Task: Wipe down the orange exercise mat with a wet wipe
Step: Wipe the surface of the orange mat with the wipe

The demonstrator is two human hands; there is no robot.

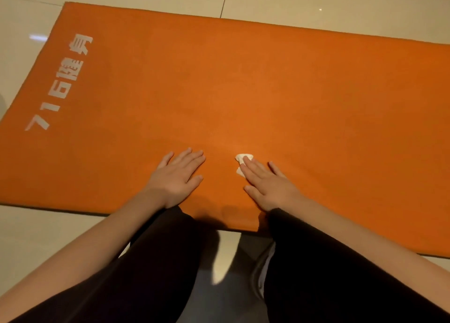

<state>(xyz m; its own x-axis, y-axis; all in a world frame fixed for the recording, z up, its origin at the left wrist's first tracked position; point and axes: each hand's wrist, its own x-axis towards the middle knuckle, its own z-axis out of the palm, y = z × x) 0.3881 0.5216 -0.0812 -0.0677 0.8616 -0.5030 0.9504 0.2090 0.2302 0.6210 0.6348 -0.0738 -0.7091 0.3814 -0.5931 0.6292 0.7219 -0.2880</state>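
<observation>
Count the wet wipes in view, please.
1. The wet wipe is pressed under the right hand on the orange mat, close to its near edge. Another could be hidden beneath that hand.

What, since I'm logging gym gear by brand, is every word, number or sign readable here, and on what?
"716健身": pale print on the orange mat, near its left end, turned sideways to the camera.
No other text shows; the wet wipe bears no visible print.
</observation>
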